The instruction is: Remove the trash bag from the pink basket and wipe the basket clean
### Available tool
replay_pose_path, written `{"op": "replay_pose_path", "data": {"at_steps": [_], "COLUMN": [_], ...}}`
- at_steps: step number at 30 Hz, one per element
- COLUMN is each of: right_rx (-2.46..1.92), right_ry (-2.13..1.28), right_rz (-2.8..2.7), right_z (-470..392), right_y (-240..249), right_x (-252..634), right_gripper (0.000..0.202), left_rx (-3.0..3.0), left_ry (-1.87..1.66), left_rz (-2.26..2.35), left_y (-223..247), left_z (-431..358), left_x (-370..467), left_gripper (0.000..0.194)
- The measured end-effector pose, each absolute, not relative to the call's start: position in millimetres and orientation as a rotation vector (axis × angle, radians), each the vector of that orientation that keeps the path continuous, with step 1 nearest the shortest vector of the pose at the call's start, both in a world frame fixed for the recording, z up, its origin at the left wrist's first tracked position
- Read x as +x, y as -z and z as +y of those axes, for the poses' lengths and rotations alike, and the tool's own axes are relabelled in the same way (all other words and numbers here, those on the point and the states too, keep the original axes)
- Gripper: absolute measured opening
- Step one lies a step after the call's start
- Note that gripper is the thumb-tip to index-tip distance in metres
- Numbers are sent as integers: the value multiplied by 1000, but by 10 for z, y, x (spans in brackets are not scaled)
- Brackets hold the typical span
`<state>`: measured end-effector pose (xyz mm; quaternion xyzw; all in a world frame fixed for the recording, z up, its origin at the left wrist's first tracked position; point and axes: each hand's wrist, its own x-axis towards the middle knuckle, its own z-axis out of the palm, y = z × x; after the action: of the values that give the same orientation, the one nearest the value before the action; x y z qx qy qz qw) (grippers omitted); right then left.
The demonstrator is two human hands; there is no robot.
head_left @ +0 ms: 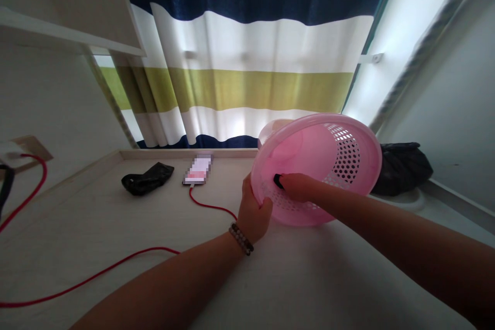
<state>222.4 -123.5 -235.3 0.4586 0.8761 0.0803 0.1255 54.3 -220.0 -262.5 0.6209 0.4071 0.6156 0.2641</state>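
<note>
A pink plastic basket (297, 216) with round holes in its wall is tilted, its mouth facing me. My left hand (255, 211), a beaded bracelet at the wrist, is closed on the basket's left rim. Inside the basket is my right hand (297, 187), its fingers closed around a small black item (278, 181). Only the tip of that item shows, so its kind is unclear. It is close to the basket's inner wall; whether it touches cannot be seen.
On the pale surface (96, 232) lie a folded black item (148, 179) and a phone (198, 169) on a red cable (209, 205). A black plastic bag (404, 167) sits right of the basket. A striped curtain (247, 87) hangs behind. A socket box (27, 150) is at left.
</note>
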Motion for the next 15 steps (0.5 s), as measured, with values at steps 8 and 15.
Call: {"op": "replay_pose_path", "data": {"at_steps": [8,15], "right_rx": [1533,1620], "right_ry": [-266,-555], "right_rz": [2568,2552], "right_z": [-646,-399], "right_y": [2508,2594], "right_x": [2252,2084], "right_gripper": [34,37], "left_rx": [1689,1694], "left_ry": [-1667,-1651], "left_rz": [1116,1126], "left_y": [2605,2619], "left_z": [-2194,-2182], "left_x": [544,539], "left_gripper": [61,70]}}
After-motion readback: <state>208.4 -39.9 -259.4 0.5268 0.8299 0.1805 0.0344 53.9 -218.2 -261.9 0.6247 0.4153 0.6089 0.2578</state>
